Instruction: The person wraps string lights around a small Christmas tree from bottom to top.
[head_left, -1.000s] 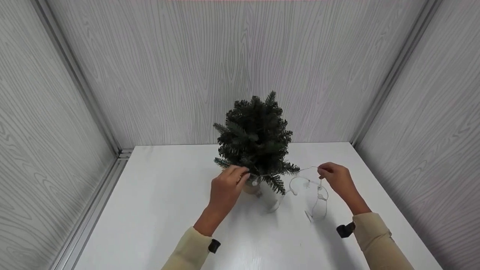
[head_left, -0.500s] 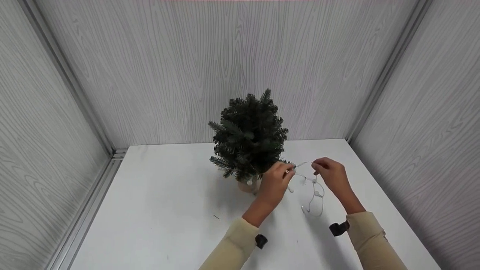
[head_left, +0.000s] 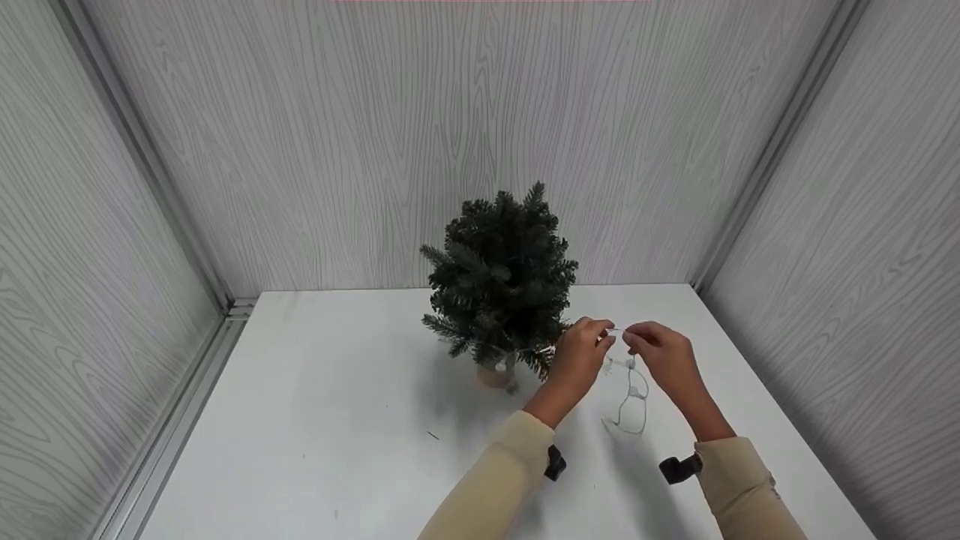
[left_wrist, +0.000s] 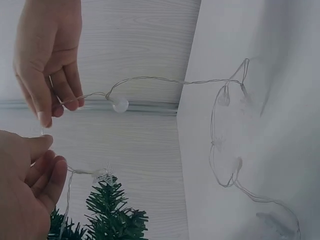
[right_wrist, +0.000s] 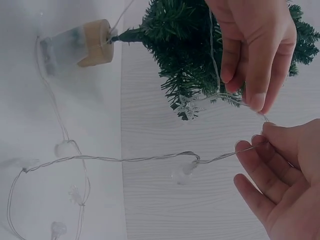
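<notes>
A string of clear lights on thin wire (head_left: 631,386) hangs in loops from my right hand (head_left: 666,356) to the white table. My right fingertips pinch the wire. Close by on its left, my left hand (head_left: 579,356) also pinches the wire between thumb and fingers, beside a small green artificial Christmas tree (head_left: 501,281). In the right wrist view, a clear star-shaped light (right_wrist: 188,106) sits against the branches near my left hand. A round clear light (right_wrist: 184,171) dangles from the wire near my right fingers. The tree's base (right_wrist: 77,47) shows a tan band and a pale, greyish part.
The white table (head_left: 337,375) has a tiny dark sliver (head_left: 433,435) on it, left of my left forearm. Grey wood-grain panels (head_left: 337,150) close in the back and both sides. Loose wire loops with several lights (left_wrist: 214,143) trail over the table at right.
My left hand has moved right from the tree's lower front to beside my right hand. The right hand has stayed nearly in place. The dark sliver shows where the left arm was.
</notes>
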